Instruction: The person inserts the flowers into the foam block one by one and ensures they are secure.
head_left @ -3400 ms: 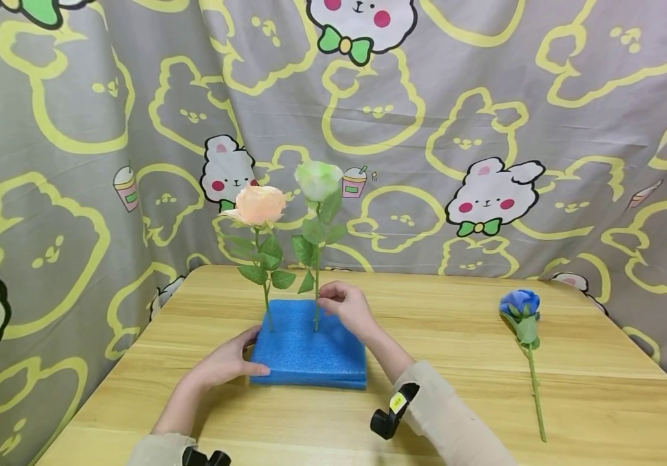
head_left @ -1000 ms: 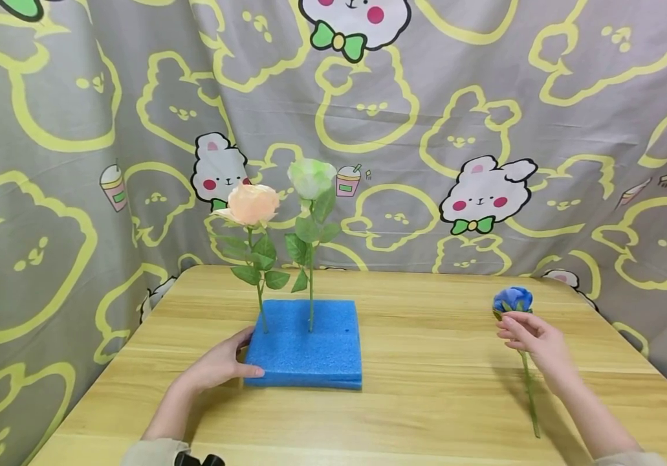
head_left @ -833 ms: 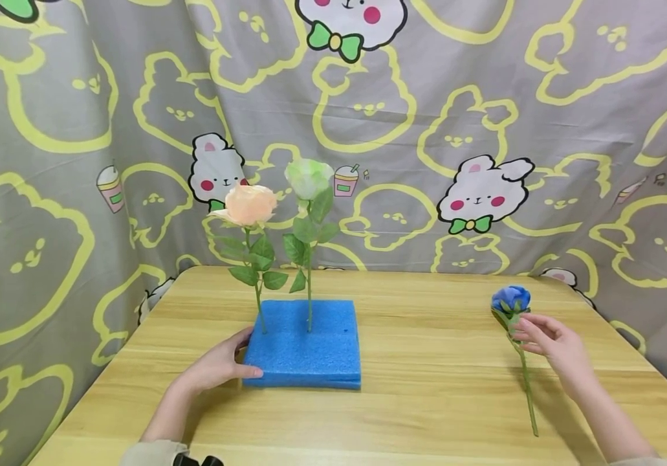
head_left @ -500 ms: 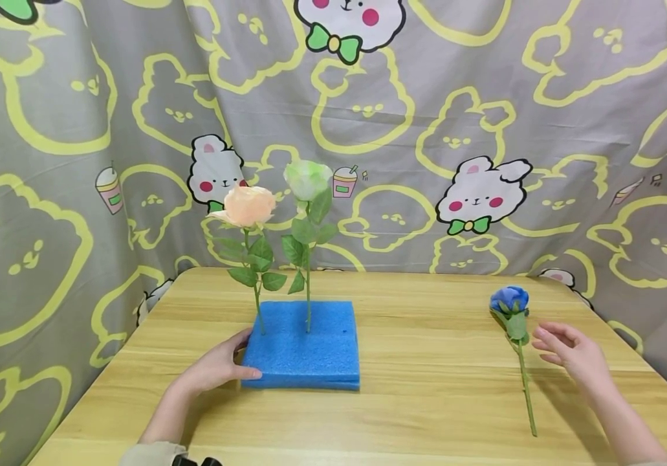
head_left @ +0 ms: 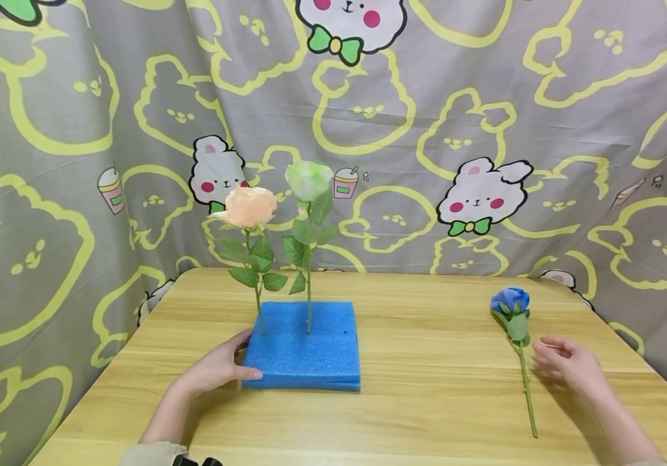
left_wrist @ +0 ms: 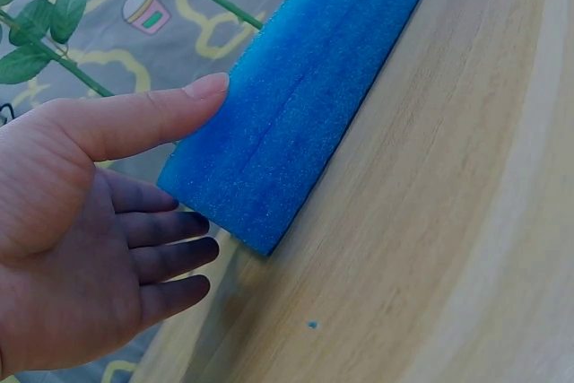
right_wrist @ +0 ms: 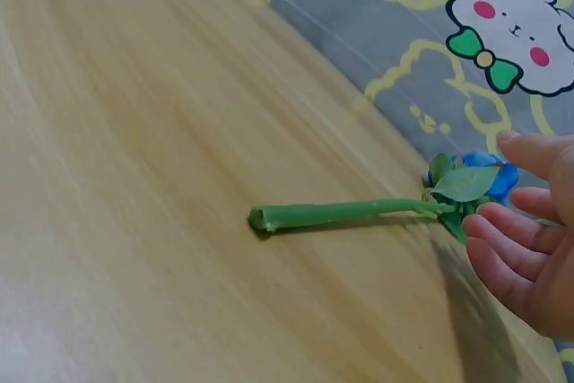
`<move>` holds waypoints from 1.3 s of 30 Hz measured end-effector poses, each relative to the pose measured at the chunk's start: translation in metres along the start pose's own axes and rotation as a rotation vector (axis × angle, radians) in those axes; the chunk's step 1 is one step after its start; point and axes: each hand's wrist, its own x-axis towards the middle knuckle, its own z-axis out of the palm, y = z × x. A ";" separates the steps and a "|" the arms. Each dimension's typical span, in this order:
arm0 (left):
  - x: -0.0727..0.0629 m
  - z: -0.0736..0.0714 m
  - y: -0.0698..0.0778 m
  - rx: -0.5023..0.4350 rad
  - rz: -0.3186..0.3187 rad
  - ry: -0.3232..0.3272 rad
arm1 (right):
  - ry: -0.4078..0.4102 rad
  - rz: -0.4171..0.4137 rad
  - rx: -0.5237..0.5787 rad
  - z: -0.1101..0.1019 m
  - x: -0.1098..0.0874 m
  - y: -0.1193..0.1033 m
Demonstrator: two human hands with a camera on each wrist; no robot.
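Observation:
A blue foam block (head_left: 304, 359) lies on the table, with a peach rose (head_left: 250, 208) and a pale green rose (head_left: 308, 181) standing upright in it. My left hand (head_left: 219, 366) rests against its left side. In the left wrist view the thumb (left_wrist: 166, 116) touches the foam's edge, and the other fingers extend loosely by the corner. A blue rose (head_left: 510, 301) lies on the table at the right, its stem pointing toward me. Just right of that stem is my right hand (head_left: 574, 369), fingers relaxed and holding nothing. The right wrist view shows the stem's cut end (right_wrist: 262, 220).
The wooden table (head_left: 426, 388) extends between the foam block and the blue rose. A grey curtain (head_left: 391, 149) with cartoon prints hangs behind and along the sides. A small dark hole (head_left: 345, 332) shows in the foam's right part.
My right hand has gone from the pale green rose's stem to the blue rose's leaves, then drawn back to the right and nearer me. My left hand stays at the foam block.

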 end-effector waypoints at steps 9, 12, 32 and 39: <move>-0.001 0.001 0.000 0.009 0.005 0.002 | -0.056 0.122 -0.035 0.005 0.006 0.005; -0.002 0.000 0.001 0.016 0.017 0.003 | -0.057 0.109 -0.116 0.006 0.009 0.004; 0.000 -0.001 0.002 0.013 0.002 0.007 | -0.031 0.061 -0.391 0.018 0.016 -0.005; -0.001 0.000 0.001 0.018 0.005 0.009 | 0.002 0.117 -0.270 0.022 0.014 -0.005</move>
